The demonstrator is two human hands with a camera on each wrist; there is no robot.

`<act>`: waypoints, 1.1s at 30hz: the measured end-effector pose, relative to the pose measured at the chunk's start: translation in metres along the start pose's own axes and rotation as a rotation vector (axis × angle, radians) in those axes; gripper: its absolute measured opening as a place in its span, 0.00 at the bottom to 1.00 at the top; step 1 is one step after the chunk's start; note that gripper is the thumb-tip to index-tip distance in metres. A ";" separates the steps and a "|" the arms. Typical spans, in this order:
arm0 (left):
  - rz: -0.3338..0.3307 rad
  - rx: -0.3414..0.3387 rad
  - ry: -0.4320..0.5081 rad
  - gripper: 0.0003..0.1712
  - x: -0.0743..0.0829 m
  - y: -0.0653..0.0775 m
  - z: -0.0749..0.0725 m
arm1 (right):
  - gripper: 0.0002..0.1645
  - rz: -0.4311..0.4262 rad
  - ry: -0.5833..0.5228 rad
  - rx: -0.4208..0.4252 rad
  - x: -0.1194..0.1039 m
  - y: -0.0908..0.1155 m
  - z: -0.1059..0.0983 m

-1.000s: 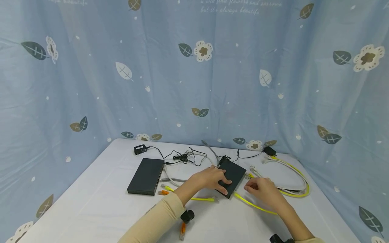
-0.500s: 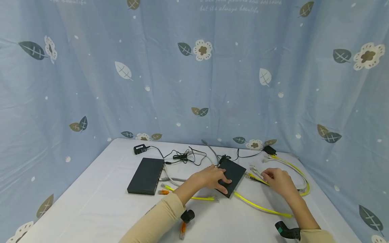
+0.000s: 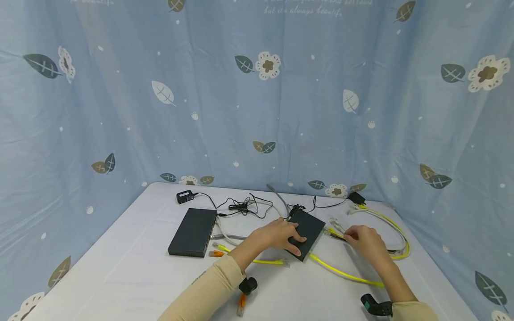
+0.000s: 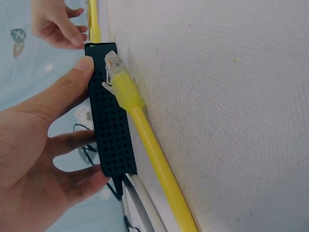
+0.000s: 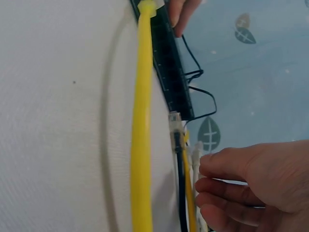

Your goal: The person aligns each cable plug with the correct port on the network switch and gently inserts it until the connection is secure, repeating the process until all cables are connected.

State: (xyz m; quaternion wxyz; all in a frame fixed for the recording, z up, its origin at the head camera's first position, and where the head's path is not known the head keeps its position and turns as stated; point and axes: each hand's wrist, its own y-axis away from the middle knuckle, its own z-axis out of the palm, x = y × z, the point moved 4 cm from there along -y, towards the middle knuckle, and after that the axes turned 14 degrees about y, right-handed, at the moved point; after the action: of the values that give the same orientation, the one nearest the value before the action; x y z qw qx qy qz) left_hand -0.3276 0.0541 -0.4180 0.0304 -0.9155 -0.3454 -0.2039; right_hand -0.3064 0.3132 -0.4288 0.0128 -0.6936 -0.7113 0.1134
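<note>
My left hand point(image 3: 277, 236) rests spread over the right black network switch point(image 3: 311, 227). Its thumb lies at the top edge above the vented side point(image 4: 112, 130) in the left wrist view. A yellow network cable point(image 3: 341, 273) runs from the switch's port side toward the front right. Right of the switch, my right hand point(image 3: 364, 241) has curled fingers at a bunch of cables. Its thumb and fingertips are right at a white cable point(image 5: 195, 157); I cannot tell whether they pinch it. Beside it lie a black cable point(image 5: 179, 157) with a clear plug and a thinner-looking yellow cable point(image 5: 189, 188).
Another black switch point(image 3: 193, 232) stands left. Power adapters point(image 3: 185, 197) point(image 3: 356, 199) and tangled black cords point(image 3: 241, 207) lie behind. A loose yellow cable point(image 3: 265, 262) and orange plugs point(image 3: 217, 254) lie around the left forearm. Coiled cables point(image 3: 401, 236) lie at right.
My right hand has moved right, away from the switch beside the yellow cable, to the cable bunch, then shifted slightly left and down. My left hand stays on the switch.
</note>
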 end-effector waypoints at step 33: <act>-0.011 -0.014 0.026 0.31 0.001 0.002 0.000 | 0.05 -0.009 0.042 0.032 0.001 0.003 0.008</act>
State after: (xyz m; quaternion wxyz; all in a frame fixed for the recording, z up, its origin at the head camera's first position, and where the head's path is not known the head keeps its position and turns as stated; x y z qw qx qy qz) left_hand -0.3259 0.0534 -0.4174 0.0273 -0.9110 -0.3486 -0.2186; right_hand -0.3050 0.3131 -0.4370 0.0394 -0.6923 -0.7121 0.1104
